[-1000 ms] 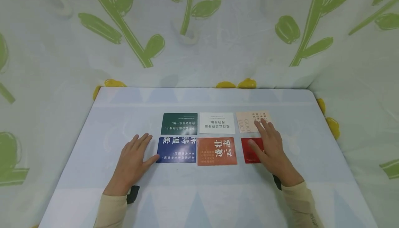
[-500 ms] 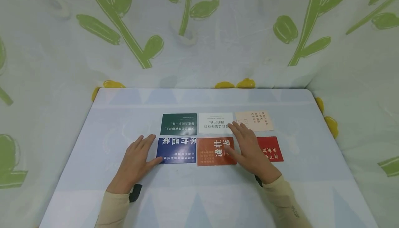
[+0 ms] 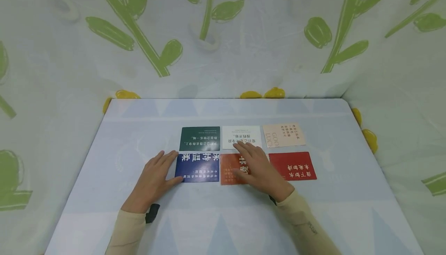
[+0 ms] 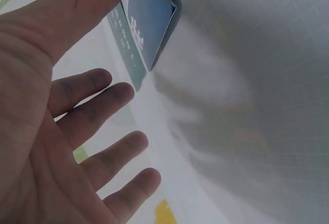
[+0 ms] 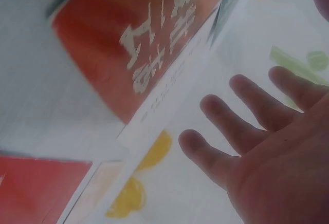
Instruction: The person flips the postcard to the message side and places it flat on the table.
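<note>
Two rows of printed cards lie flat on the table. The far row has a green card (image 3: 200, 139), a white card (image 3: 240, 133) and a peach card (image 3: 283, 135). Nearer are a blue card (image 3: 205, 168), an orange card (image 3: 228, 170) and a red card (image 3: 296, 166). My left hand (image 3: 153, 181) is beside the blue card, its thumb overlapping that card's left edge. Over the orange card is my right hand (image 3: 261, 171), fingertips reaching the white card's near edge and covering part of the print. Both hands have extended, spread fingers and hold nothing.
The pale table (image 3: 216, 228) has blue triangle patterns. A white curtain (image 3: 258, 53) with green leaf prints stands close behind its far edge and along both sides. Yellow printed shapes (image 3: 275, 93) show at the table's edges.
My right hand has moved left from above the peach and red cards to above the orange one, uncovering the red and peach cards. My left hand has shifted slightly right.
</note>
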The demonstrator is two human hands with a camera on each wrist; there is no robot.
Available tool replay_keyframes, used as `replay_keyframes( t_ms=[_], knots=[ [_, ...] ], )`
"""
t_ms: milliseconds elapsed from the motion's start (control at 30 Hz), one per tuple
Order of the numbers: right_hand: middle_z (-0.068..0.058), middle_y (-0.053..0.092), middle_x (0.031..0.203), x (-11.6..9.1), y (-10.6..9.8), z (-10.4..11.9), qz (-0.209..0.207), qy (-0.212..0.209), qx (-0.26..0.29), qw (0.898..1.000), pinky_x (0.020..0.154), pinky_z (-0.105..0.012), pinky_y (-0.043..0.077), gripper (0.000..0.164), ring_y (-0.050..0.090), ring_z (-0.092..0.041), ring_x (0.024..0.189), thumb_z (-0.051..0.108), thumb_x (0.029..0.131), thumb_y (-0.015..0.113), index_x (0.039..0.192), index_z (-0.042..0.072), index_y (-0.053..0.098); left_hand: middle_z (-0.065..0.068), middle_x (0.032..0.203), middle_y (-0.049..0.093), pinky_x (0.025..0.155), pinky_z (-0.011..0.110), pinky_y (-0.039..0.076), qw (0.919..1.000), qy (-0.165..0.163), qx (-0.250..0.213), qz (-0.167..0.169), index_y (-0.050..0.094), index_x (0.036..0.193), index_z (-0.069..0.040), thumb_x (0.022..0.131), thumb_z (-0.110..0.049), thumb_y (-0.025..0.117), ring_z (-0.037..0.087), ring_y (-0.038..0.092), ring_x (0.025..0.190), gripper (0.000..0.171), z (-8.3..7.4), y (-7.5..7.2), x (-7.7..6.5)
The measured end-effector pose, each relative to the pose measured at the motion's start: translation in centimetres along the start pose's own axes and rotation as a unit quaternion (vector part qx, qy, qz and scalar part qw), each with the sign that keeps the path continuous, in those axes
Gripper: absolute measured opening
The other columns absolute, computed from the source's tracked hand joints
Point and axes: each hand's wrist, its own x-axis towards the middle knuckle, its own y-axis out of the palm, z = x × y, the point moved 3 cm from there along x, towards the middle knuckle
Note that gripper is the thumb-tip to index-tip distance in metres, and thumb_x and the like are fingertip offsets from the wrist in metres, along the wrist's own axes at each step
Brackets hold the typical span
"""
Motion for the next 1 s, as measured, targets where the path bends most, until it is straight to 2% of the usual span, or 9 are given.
replay_keyframes(
  t_ms=[100,300,533,700,1000],
  knots=[
    [-0.007,0.038,0.159,0.5,0.4,0.3,0.014,0.002,0.002,1.000,0.114,-0.052,0.032,0.083,0.034,-0.028,0.144,0.044,0.090,0.074,0.158,0.016,0.035,0.017,0.149,0.051,0.114,0.061,0.028,0.9999,0.013,0.000,0.002,0.049,0.148,-0.003,0.077,-0.031,0.090,0.045,0.036,0.142,0.086,0.1,0.0,0.3],
    [-0.004,0.042,0.156,1.5,1.4,1.2,0.033,-0.003,-0.033,0.999,0.117,-0.048,0.027,0.083,0.036,-0.025,0.141,0.046,0.090,0.073,0.158,0.015,0.035,0.016,0.147,0.054,0.112,0.062,0.031,0.9993,0.035,-0.001,0.007,0.054,0.144,-0.004,0.075,-0.029,0.092,0.046,0.039,0.140,0.083,0.2,-0.4,0.7],
    [-0.006,0.046,0.152,2.4,3.0,2.7,0.053,-0.014,-0.069,0.996,0.118,-0.052,0.024,0.083,0.040,-0.028,0.137,0.048,0.088,0.074,0.155,0.012,0.041,0.017,0.146,0.054,0.112,0.062,0.031,0.9993,0.028,-0.003,0.024,0.054,0.144,-0.004,0.075,-0.030,0.091,0.047,0.039,0.140,0.082,0.2,0.0,0.8],
    [-0.006,0.048,0.151,2.7,4.2,3.3,0.075,-0.020,-0.118,0.990,0.119,-0.056,0.019,0.080,0.040,-0.028,0.138,0.049,0.089,0.074,0.153,0.012,0.044,0.017,0.146,0.055,0.112,0.062,0.031,0.9994,0.021,-0.001,0.029,0.054,0.144,-0.002,0.074,-0.031,0.092,0.047,0.039,0.140,0.084,0.3,0.6,0.7],
    [-0.007,0.048,0.149,3.1,4.5,3.5,0.064,-0.027,-0.137,0.988,0.119,-0.056,0.021,0.080,0.041,-0.029,0.137,0.046,0.087,0.077,0.152,0.012,0.045,0.017,0.148,0.053,0.113,0.061,0.031,0.9994,0.018,0.005,0.029,0.053,0.145,-0.003,0.074,-0.030,0.092,0.046,0.038,0.141,0.085,0.2,0.8,0.9]
  ],
)
